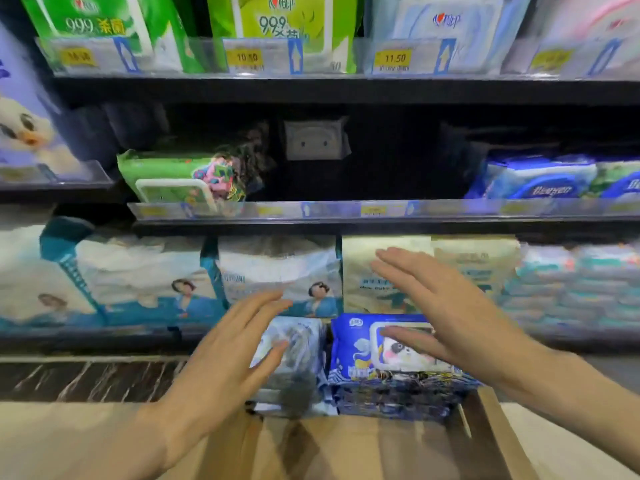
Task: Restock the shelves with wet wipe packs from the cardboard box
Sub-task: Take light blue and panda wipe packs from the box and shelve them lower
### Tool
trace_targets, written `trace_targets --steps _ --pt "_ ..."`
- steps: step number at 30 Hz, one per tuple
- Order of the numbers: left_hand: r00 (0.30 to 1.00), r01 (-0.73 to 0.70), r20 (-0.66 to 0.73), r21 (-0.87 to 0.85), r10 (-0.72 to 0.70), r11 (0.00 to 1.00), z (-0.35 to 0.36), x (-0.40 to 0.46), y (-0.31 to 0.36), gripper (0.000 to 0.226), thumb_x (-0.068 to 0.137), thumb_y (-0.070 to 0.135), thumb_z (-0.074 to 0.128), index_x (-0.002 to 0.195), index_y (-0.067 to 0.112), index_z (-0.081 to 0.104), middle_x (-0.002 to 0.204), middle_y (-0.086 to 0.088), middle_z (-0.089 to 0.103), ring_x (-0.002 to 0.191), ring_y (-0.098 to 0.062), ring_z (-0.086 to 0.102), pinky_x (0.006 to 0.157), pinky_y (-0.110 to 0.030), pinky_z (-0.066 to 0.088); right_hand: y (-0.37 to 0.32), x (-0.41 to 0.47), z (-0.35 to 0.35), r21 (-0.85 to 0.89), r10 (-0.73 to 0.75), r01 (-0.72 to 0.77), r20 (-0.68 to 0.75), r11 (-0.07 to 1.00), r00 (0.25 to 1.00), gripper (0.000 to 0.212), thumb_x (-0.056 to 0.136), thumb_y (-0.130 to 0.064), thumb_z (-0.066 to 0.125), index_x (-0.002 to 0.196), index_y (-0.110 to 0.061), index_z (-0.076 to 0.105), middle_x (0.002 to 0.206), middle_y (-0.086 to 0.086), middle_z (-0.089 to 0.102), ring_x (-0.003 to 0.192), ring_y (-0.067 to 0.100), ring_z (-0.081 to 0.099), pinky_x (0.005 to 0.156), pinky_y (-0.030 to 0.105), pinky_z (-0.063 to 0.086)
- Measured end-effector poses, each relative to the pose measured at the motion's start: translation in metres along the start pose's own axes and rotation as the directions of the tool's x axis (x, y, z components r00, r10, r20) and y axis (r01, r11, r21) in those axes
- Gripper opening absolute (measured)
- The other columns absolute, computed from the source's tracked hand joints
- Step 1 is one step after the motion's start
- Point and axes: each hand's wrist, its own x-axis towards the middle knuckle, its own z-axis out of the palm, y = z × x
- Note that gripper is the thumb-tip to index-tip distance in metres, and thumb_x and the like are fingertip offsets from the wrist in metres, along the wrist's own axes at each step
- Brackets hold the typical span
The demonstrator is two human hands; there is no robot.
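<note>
2 hands hover over the cardboard box [491, 434], fingers straight and spread, gripping nothing. Just under the right hand [460, 320] fingertips stands the blue wet wipe pack [360, 355]; the pale pack [294, 362] sits beneath the left hand [225, 355]. Soft, squashy, slick film, likely weighty: best clamp the 2 sides, below the rigid lid.

Bright light up top, glare on the price strips [346, 209] — middle shelf [381, 161] sits in deep shadow, motion blur everywhere, edges bowing from the wide lens.
</note>
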Motion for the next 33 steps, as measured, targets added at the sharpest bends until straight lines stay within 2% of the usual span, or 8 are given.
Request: trace_targets --steps 8,13,18,20,24,27,29,33 --pt "0.938 0.34 0.061 0.027 -0.341 0.94 0.06 -0.027 -0.025 0.07 0.095 0.066 0.043 0.151 0.025 0.034 0.153 0.007 0.038 0.141 -0.014 0.038 0.113 -0.036 0.041 -0.025 -0.052 0.08 -0.032 0.012 -0.005 0.206 0.999 0.978 0.073 0.093 -0.065 0.045 0.151 -0.022 0.049 0.155 0.003 0.052 0.14 0.024 0.054 0.114 0.044 0.03" --pt "0.701 0.703 0.242 -0.076 -0.671 0.707 0.067 0.015 -0.05 0.108 0.078 0.081 0.053 0.152 0.008 0.028 0.15 -0.01 0.038 0.141 -0.026 0.036 0.111 -0.039 0.037 -0.023 -0.049 0.084 -0.008 0.053 -0.053 0.198 0.999 0.979 0.076 0.093 -0.069 0.043 0.152 -0.021 0.048 0.154 0.003 0.053 0.14 0.024 0.053 0.116 0.042 0.029" --pt "0.522 0.796 0.383 0.101 -0.762 0.597 0.073 0.044 -0.07 0.145 0.041 0.103 0.034 0.15 0.007 0.036 0.149 -0.014 0.041 0.138 -0.034 0.035 0.107 -0.043 0.036 -0.019 -0.042 0.078 0.04 0.091 -0.097 0.141 0.994 0.986 0.076 0.092 -0.067 0.045 0.151 -0.02 0.049 0.153 0.005 0.053 0.137 0.025 0.052 0.116 0.042 0.028" --pt "0.507 0.798 0.403 0.114 -0.762 0.591 0.076 0.048 -0.075 0.141 0.039 0.104 0.036 0.146 0.013 0.046 0.15 -0.012 0.046 0.137 -0.033 0.041 0.107 -0.043 0.04 -0.017 -0.042 0.077 0.048 0.106 -0.113 0.135 0.992 0.985 0.075 0.092 -0.067 0.045 0.15 -0.019 0.05 0.152 0.005 0.053 0.137 0.023 0.048 0.116 0.042 0.029" --pt "0.512 0.811 0.4 0.069 -0.76 0.582 0.065 0.051 -0.05 0.105 0.075 0.082 0.057 0.146 0.007 0.044 0.153 -0.013 0.043 0.138 -0.03 0.043 0.101 -0.033 0.04 -0.01 -0.047 0.08 0.056 0.184 -0.198 0.19 0.979 0.964 0.077 0.092 -0.071 0.045 0.152 -0.022 0.046 0.158 0.0 0.044 0.142 0.021 0.044 0.119 0.045 0.032" --pt "0.495 0.849 0.437 -0.06 -0.751 0.524 0.063 0.056 -0.041 0.113 0.079 0.066 0.07 0.156 0.0 0.021 0.161 -0.014 0.029 0.145 -0.029 0.037 0.11 -0.034 0.039 -0.007 -0.05 0.081 0.028 0.247 -0.259 0.222 0.965 0.943 0.081 0.09 -0.074 0.044 0.152 -0.021 0.047 0.16 0.002 0.042 0.142 0.024 0.046 0.116 0.052 0.039" --pt "0.51 0.85 0.44 -0.129 -0.739 0.51 0.059 0.058 -0.028 0.119 0.082 0.059 0.073 0.158 0.0 0.003 0.164 -0.013 0.024 0.146 -0.029 0.035 0.099 -0.03 0.04 -0.006 -0.05 0.08 0.003 0.282 -0.29 0.227 0.957 0.932 0.082 0.09 -0.076 0.042 0.151 -0.022 0.047 0.159 0.004 0.043 0.142 0.026 0.046 0.117 0.051 0.037" --pt "0.529 0.848 0.398 -0.207 -0.749 0.488 0.054 0.053 -0.018 0.125 0.07 0.066 0.079 0.154 0.005 0.009 0.157 -0.01 0.036 0.137 -0.028 0.046 0.092 -0.028 0.043 0.001 -0.052 0.075 0.004 0.365 -0.375 0.22 0.927 0.905 0.084 0.088 -0.079 0.039 0.152 -0.025 0.042 0.159 0.004 0.041 0.14 0.029 0.048 0.112 0.052 0.042"
